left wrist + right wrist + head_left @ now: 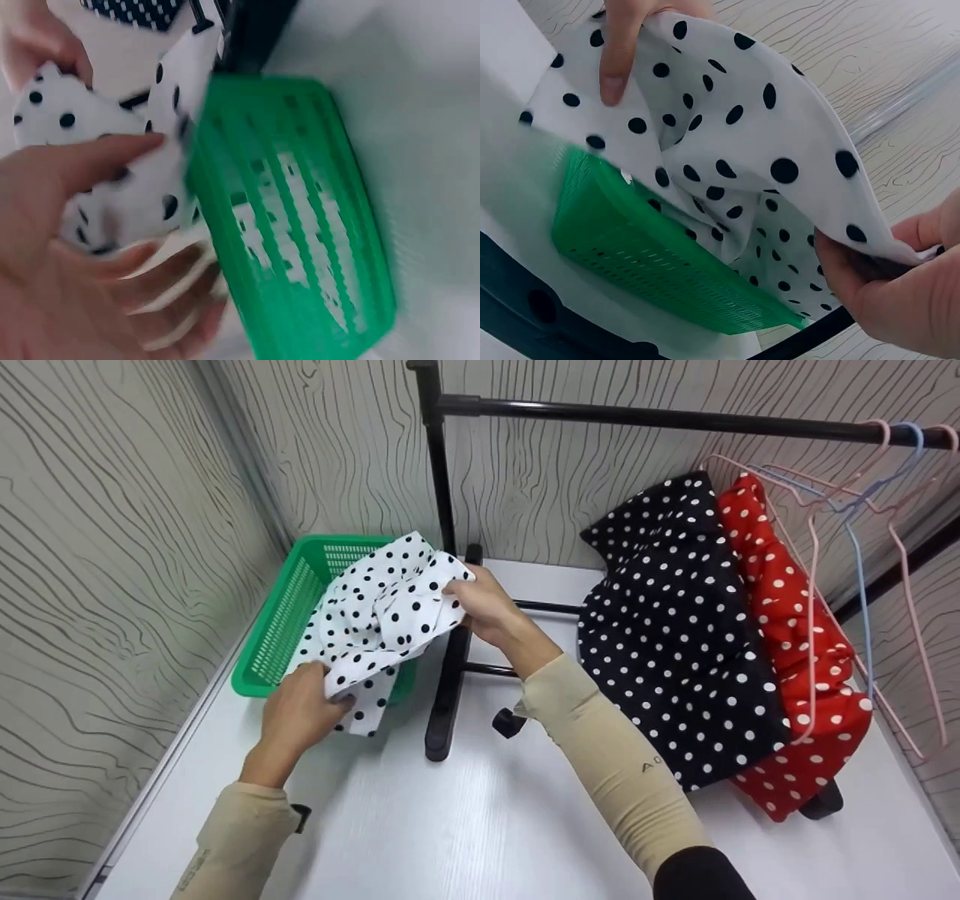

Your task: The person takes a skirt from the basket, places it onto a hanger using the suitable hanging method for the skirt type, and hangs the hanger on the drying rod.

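Note:
A white cloth with black polka dots [375, 611] is spread between my two hands, over a green plastic basket [262, 641]. My left hand [300, 709] holds its lower near edge; the thumb [613, 79] lies on top of the fabric in the right wrist view. At the upper right corner my right hand [487, 604] pinches the cloth, with fingers partly hidden behind it. The middle of the fabric sags in folds, and one flap hangs down past the basket's near rim. From the left wrist view, the basket [300, 210] stands right beside my left fingers.
A black clothes rack [444, 480] stands right of the basket, its foot [448, 697] on the white table [450, 825]. Pink and blue hangers [862, 577] hang at the right, beside a black polka-dot cloth [675, 637] and a red one [795, 645]. Patterned walls enclose the back and left.

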The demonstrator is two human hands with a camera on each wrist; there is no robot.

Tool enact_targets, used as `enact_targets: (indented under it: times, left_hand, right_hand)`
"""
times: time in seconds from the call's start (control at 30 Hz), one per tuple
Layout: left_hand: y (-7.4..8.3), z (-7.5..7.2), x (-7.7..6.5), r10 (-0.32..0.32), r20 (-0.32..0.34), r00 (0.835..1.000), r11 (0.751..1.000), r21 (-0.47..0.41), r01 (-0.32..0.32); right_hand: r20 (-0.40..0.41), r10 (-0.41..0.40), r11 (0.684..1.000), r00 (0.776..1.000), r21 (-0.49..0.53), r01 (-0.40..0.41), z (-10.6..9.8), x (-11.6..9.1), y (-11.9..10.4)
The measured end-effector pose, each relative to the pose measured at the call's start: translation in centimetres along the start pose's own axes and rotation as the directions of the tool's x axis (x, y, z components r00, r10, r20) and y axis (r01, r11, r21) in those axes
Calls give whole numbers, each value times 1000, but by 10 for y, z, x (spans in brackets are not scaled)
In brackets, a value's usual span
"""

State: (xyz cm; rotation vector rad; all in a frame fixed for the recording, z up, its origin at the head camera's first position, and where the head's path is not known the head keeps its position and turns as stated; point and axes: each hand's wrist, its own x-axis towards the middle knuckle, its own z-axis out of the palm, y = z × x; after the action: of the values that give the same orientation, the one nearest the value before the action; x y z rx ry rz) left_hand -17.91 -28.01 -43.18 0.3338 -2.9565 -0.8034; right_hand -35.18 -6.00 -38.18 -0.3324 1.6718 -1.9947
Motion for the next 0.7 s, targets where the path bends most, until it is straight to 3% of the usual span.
enact_targets:
  times: [0.07,0.13,0.23,0.3,0.37,0.43,0.47,0.53,0.57,0.6,0.63,0.67,0.7]
  left_hand:
    - [-7,-9,3,-69,15,998,996,-61,70]
    - [-11,-21,8,-108,-16,994,983,-149,104]
    - [-9,-45,16,-159,-136,978,940,-324,108]
    - [-5,-62,23,-198,-255,946,898,-434,71]
    - [-1,-79,31,-231,-390,891,851,-525,-9]
    - [3,-92,40,-254,-533,807,804,-580,-130]
    - [3,-98,45,-247,-606,756,796,-572,-198]
    - [0,-106,54,-224,-705,673,814,-515,-269]
    - [-3,-109,58,-198,-737,646,845,-463,-269]
    - [-7,-111,59,-183,-742,645,881,-415,-227]
    - [-11,-112,59,-180,-721,669,918,-367,-148]
    - [-15,-114,56,-181,-668,722,948,-313,-52]
    - [-18,-115,52,-197,-578,792,966,-255,54]
  right_hand:
    - [1,-23,1000,1000,13,23,-3,0,1]
    - [-13,-56,998,998,1,56,-6,-2,2]
    - [-35,-121,990,992,-79,118,-7,-6,5]
    - [-18,-172,970,985,-180,166,-6,-11,9]
    - [34,-221,929,975,-297,221,-2,-19,12]
    - [111,-257,856,960,-436,279,1,-28,15]
    - [154,-265,814,952,-494,307,3,-32,16]
    - [242,-261,738,934,-574,355,5,-39,17]
    - [282,-246,698,927,-613,371,6,-43,18]
    - [325,-219,679,920,-626,383,6,-45,19]
    - [367,-181,660,912,-642,390,6,-48,19]
    - [408,-145,647,902,-651,398,7,-49,20]
    - [444,-111,622,889,-667,411,7,-51,22]
